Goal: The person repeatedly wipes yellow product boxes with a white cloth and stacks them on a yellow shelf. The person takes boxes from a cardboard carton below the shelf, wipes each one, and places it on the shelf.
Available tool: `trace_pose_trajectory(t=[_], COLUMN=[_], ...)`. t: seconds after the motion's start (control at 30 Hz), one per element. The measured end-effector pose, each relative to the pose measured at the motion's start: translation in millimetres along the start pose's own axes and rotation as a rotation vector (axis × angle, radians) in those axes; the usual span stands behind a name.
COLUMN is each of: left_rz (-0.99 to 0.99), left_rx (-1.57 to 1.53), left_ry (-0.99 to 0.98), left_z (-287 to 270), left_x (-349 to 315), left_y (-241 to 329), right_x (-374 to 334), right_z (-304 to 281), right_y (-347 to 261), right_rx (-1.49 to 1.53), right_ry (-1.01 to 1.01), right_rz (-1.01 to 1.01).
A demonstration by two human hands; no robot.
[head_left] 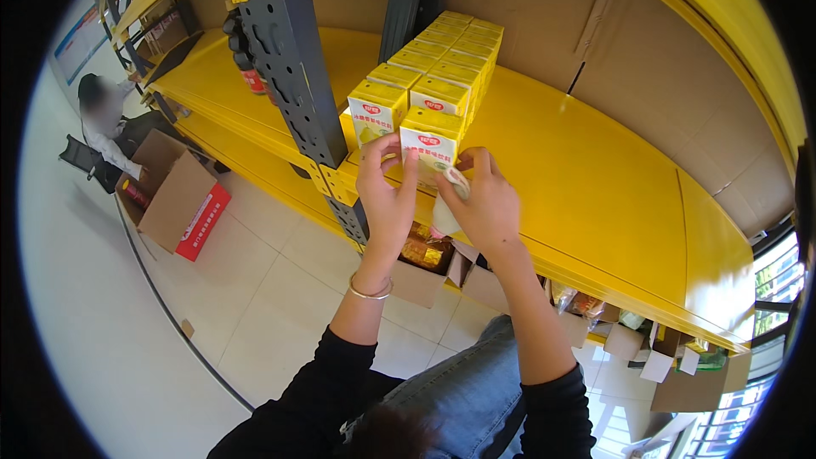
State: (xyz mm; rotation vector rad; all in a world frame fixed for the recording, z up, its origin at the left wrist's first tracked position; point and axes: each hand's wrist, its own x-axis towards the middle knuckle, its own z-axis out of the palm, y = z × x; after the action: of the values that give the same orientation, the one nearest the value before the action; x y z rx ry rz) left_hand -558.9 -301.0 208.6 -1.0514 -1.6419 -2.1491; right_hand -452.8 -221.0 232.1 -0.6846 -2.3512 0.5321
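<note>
Carton: front yellow drink carton [430, 146] stands at the near edge of the yellow shelf [586, 195], at the head of the right-hand row, with both hands on it.
Left hand: left hand [387, 195] has thumb and fingertips pinched on the carton's left side and lower front.
Right hand: right hand [486, 204] is curled at the carton's lower right corner, with a crumpled white cloth [450, 195] tucked under the fingers; whether it grips the carton itself or only presses the cloth to it, I cannot tell.
Edge risk: the carton sits so close to the shelf lip that a sideways nudge could, I think, tip it off toward the open cardboard boxes [433, 268] below.
Neighbour: second front carton [376, 110] stands just beside on the left; a bump from the left knuckles might push it askew.
Rows: the rows of cartons [455, 47] run back touching one another, so a hard shove on the front one could skew the line.
Upright: dark steel post [293, 59] stands near the left wrist and could catch it.
Room: a red and brown box [183, 195] lies on the floor well apart, by a seated person [102, 115].
</note>
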Motion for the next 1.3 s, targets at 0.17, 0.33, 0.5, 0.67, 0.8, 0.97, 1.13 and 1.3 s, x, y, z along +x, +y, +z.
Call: trace_pose_trajectory(t=[0.17,0.33,0.5,0.67,0.8,0.97,1.13,1.3], left_rz=[0.076,0.097,0.091,-0.001,0.043,0.110,0.272,0.375], left_rx=[0.034,0.073,0.097,0.123,0.172,0.303,0.587,0.473], left_ry=[0.106,0.089,0.114,0.065,0.063,0.063,0.005,0.012], left_z=[-2,2,0,0,2,2,-5,-2], left_x=[2,2,2,6,4,-1,-4,-48], left_y=[-18,-25,-43,-30,-35,-35,-46,-10], right_x=[7,6,7,7,6,6,-9,-93], right_z=[15,13,19,8,9,18,9,-75], right_y=[-8,-7,-2,-8,-5,-2,3,41], right_rx=[0.023,0.071,0.064,0.058,0.080,0.124,0.144,0.649], right_ry=[0.021,0.036,0.057,-0.076,-0.054,-0.040,-0.064,-0.376], right_rz=[0.027,0.068,0.009,0.137,0.120,0.091,0.140,0.084])
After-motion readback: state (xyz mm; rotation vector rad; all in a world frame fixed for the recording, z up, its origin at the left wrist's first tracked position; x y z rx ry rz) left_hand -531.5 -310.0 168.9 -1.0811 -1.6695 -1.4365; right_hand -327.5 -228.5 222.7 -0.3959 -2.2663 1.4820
